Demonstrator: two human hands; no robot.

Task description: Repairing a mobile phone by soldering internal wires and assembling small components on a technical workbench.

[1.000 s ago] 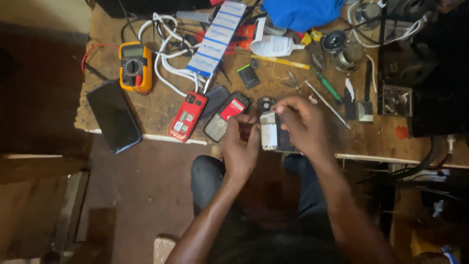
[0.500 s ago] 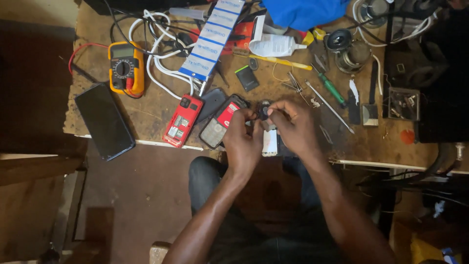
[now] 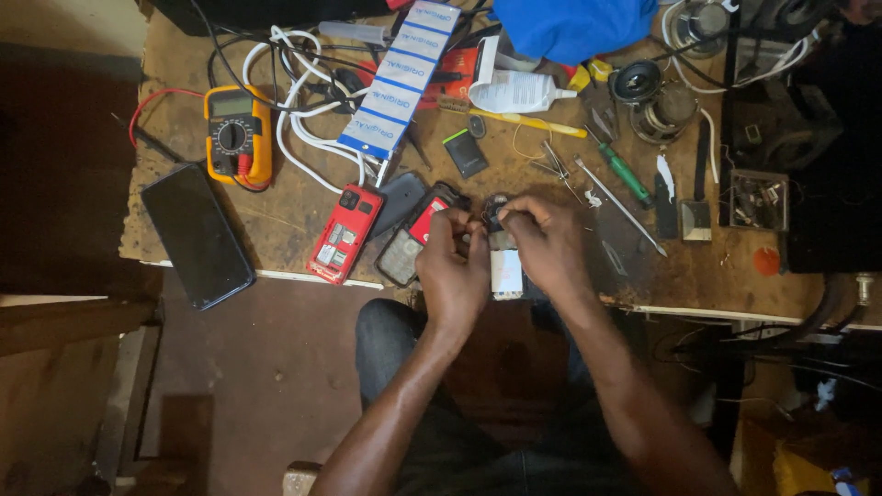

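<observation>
Beside a red phone (image 3: pixel 344 233), both the left hand (image 3: pixel 453 271) and right hand (image 3: pixel 549 248) gripped a small phone (image 3: pixel 504 268) over the cluttered tabletop (image 3: pixel 285 220).

small white phone (image 3: pixel 506 272) | upright, held at bench edge

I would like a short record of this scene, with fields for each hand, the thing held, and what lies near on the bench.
left hand: grips the small white phone from its left side
right hand: fingertips on the phone's top end
held thing: small white phone, over the bench edge
bench: worn wood, cluttered
left of hands: red phone, black smartphone, yellow multimeter
right of hands: green screwdriver, tweezers
</observation>
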